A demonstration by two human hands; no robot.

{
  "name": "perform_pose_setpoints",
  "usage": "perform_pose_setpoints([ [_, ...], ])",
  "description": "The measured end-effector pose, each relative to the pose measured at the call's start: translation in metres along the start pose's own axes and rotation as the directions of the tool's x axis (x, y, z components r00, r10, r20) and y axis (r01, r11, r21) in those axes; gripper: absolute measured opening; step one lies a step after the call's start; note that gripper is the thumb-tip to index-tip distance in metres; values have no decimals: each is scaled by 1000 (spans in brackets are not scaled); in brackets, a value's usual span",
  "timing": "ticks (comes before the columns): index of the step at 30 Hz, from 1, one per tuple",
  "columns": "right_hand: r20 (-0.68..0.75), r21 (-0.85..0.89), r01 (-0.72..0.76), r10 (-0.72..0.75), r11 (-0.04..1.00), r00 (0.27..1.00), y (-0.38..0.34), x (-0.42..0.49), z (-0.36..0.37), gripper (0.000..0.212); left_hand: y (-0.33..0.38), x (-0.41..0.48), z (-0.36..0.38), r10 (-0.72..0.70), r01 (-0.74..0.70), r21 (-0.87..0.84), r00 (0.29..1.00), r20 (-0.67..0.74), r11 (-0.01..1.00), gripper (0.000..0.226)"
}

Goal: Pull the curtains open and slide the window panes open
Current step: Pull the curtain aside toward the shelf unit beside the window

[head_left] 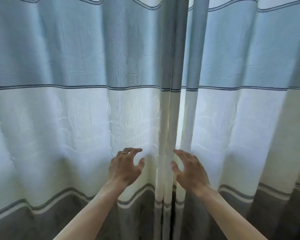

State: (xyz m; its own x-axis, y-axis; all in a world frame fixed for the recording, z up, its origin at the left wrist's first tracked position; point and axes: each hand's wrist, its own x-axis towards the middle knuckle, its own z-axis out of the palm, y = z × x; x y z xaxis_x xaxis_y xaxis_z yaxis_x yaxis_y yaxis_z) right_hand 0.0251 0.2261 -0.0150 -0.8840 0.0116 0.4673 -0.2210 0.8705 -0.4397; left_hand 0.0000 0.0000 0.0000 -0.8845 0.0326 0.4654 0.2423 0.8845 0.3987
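Two drawn curtains fill the view, banded blue, cream and grey with woven leaf patterns. The left curtain (73, 118) and the right curtain (241, 118) meet at a vertical seam near the middle, where a thin strip of daylight shows. My left hand (126, 168), with a ring on one finger, hovers just left of the seam with fingers spread and curled. My right hand (189, 170) is just right of the seam, fingers apart, close to the fabric edge. Neither hand holds cloth. The window panes are hidden behind the curtains.
The overlapping curtain edges (170, 135) hang in folds between my hands. Both bare forearms reach in from the bottom of the view. Daylight glows through the fabric.
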Motion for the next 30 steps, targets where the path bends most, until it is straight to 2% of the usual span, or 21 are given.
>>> perform_pose_setpoints([
  [3,19,84,-46,45,995,999,5,37,19,52,-5,40,13,-12,12,-59,1000,11,998,44],
  [7,118,221,-130,105,967,987,15,84,43,55,-3,89,31,-2,6,-105,999,34,994,48],
  [10,172,313,-141,90,939,981,24,125,57,56,3,134,48,6,-4,-129,1000,16,992,55],
  [18,157,406,-156,99,901,983,57,227,82,47,43,240,95,-31,22,-85,993,-115,996,95],
  [20,176,407,-144,77,902,981,65,249,86,37,47,261,101,-34,20,-82,985,-168,996,92],
  [21,176,414,-129,59,901,983,69,260,87,33,46,270,103,-20,3,-74,975,-220,997,81],
  [23,165,450,-93,19,888,986,73,281,92,32,37,281,104,29,-48,-40,923,-383,998,49],
  [25,140,527,-56,-22,848,990,70,300,99,35,22,286,98,48,-52,8,839,-542,999,33],
  [28,65,621,21,-77,784,995,48,323,112,40,2,289,83,2,8,11,719,-695,1000,59],
  [30,-11,650,63,-73,758,997,26,335,125,42,-10,292,68,-37,63,7,669,-742,998,78],
])
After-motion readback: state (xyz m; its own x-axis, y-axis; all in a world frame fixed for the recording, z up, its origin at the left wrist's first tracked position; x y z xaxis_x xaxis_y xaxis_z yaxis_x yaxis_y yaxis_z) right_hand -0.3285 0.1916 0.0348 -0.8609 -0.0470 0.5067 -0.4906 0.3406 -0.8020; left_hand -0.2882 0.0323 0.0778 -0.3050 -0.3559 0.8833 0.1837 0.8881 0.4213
